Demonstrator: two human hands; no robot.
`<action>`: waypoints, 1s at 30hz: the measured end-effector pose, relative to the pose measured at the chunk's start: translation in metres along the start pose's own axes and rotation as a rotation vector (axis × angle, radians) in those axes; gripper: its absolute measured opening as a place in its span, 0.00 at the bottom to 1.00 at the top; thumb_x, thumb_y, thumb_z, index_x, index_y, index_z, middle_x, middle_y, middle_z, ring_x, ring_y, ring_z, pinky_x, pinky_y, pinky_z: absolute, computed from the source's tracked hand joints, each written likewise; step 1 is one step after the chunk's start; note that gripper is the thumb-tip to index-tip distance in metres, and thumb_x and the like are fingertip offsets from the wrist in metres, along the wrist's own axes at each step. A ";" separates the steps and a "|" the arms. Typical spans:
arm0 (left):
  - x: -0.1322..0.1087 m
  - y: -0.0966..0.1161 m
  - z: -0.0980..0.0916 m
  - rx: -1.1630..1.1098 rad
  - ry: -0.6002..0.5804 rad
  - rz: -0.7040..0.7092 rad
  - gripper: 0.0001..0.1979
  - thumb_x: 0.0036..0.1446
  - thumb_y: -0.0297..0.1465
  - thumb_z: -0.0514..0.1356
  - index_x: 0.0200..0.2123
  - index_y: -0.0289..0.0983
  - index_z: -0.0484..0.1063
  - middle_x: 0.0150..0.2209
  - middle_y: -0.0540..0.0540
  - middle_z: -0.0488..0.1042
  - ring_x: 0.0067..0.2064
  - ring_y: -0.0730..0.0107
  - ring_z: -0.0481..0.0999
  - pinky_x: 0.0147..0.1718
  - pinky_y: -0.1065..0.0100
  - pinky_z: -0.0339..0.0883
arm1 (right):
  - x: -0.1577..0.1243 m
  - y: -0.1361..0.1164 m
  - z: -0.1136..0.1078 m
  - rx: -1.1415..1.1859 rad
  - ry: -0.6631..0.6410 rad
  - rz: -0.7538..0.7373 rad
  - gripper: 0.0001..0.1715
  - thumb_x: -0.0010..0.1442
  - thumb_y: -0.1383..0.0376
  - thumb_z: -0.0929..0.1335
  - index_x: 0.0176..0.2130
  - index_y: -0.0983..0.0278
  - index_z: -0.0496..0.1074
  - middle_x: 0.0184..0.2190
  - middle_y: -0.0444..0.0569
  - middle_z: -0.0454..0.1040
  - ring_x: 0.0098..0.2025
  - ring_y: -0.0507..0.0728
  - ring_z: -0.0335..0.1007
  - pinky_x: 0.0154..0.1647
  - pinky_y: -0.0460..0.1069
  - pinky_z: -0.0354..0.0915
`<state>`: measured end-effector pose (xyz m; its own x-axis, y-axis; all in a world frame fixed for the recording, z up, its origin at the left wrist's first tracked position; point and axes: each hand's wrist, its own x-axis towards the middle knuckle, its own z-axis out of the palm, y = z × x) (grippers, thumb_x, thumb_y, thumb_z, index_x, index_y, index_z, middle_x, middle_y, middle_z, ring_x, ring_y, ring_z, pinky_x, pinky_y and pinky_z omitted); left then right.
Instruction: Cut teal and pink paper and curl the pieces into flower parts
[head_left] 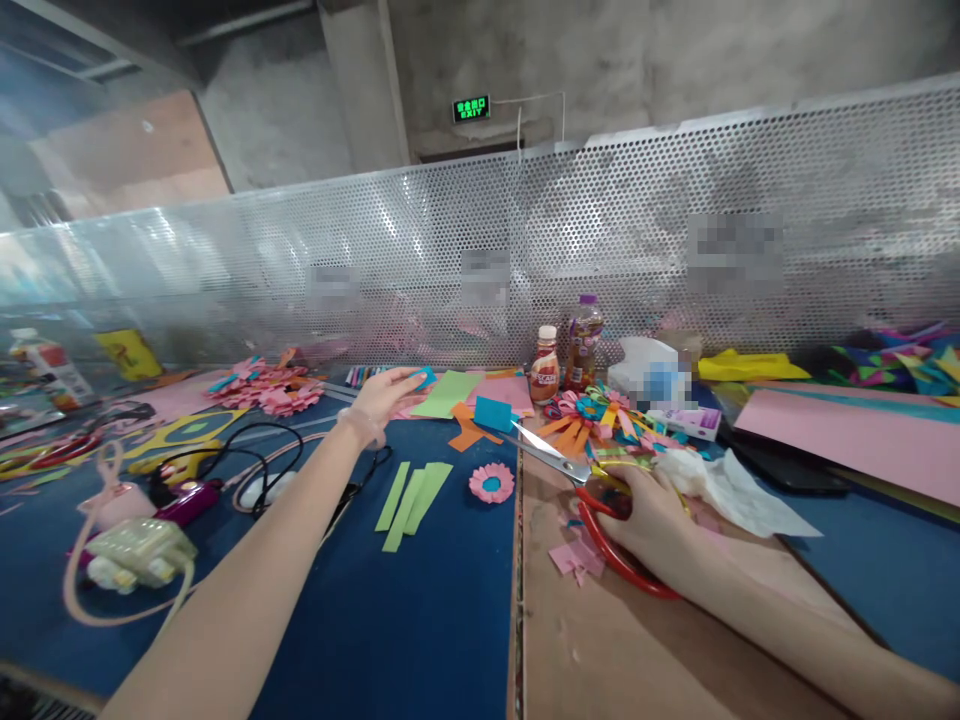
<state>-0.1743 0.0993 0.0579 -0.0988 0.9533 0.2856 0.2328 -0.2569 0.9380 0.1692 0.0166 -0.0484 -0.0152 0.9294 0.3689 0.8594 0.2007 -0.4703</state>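
My left hand [386, 393] reaches far across the blue table and pinches a small blue paper piece [425, 377] beside a green sheet [448, 393]. My right hand [656, 520] rests on the brown board [600, 650], fingers wrapped round the red handles of a pair of scissors [570, 480]. The scissor blades stand apart and point left toward a blue paper square [493, 413] and orange scraps [469, 430]. A pink paper flower with a blue centre [492, 483] and green paper strips [411, 492] lie between my arms.
Two drink bottles [566, 358] stand at the back by a perforated metal screen [525, 250]. Coloured paper flowers [600, 415], white tissue [731, 490], pink sheets [847, 430], black cables [247, 455] and a pile of pink flowers [266, 385] crowd the table.
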 end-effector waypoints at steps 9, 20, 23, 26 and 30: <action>-0.030 0.036 0.036 -0.416 -0.348 0.046 0.09 0.46 0.30 0.65 0.32 0.34 0.73 0.28 0.50 0.73 0.31 0.70 0.75 0.39 0.65 0.68 | -0.004 -0.004 -0.002 -0.062 0.000 -0.064 0.24 0.46 0.59 0.66 0.43 0.65 0.68 0.44 0.54 0.69 0.45 0.66 0.60 0.43 0.57 0.58; -0.101 0.031 0.130 -0.561 -0.791 -0.379 0.15 0.52 0.40 0.58 0.30 0.32 0.73 0.27 0.44 0.73 0.29 0.70 0.74 0.31 0.68 0.68 | -0.003 -0.011 -0.019 0.189 0.067 -0.165 0.13 0.59 0.58 0.60 0.37 0.61 0.68 0.38 0.50 0.70 0.44 0.61 0.62 0.47 0.56 0.57; -0.121 0.025 0.145 -0.516 -0.861 -0.483 0.18 0.54 0.41 0.56 0.32 0.30 0.73 0.27 0.42 0.73 0.28 0.69 0.74 0.27 0.69 0.67 | -0.006 -0.014 -0.031 0.382 0.110 -0.241 0.13 0.62 0.59 0.57 0.39 0.60 0.67 0.40 0.49 0.69 0.45 0.58 0.62 0.48 0.54 0.57; -0.132 0.019 0.153 -0.519 -0.835 -0.469 0.18 0.53 0.41 0.56 0.33 0.30 0.72 0.26 0.42 0.73 0.26 0.69 0.74 0.21 0.73 0.64 | -0.013 -0.017 -0.040 0.473 0.099 -0.332 0.13 0.63 0.62 0.56 0.39 0.60 0.66 0.38 0.48 0.69 0.44 0.56 0.63 0.45 0.51 0.59; -0.134 0.014 0.158 -0.553 -0.773 -0.475 0.14 0.53 0.37 0.57 0.29 0.30 0.72 0.24 0.43 0.73 0.24 0.72 0.74 0.20 0.75 0.65 | -0.017 -0.021 -0.046 0.502 -0.040 -0.487 0.08 0.61 0.65 0.59 0.35 0.62 0.66 0.31 0.47 0.69 0.36 0.55 0.64 0.38 0.50 0.61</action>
<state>-0.0047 -0.0069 0.0015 0.6230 0.7670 -0.1534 -0.1594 0.3165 0.9351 0.1747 -0.0180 -0.0080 -0.3657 0.7057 0.6068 0.4102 0.7074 -0.5755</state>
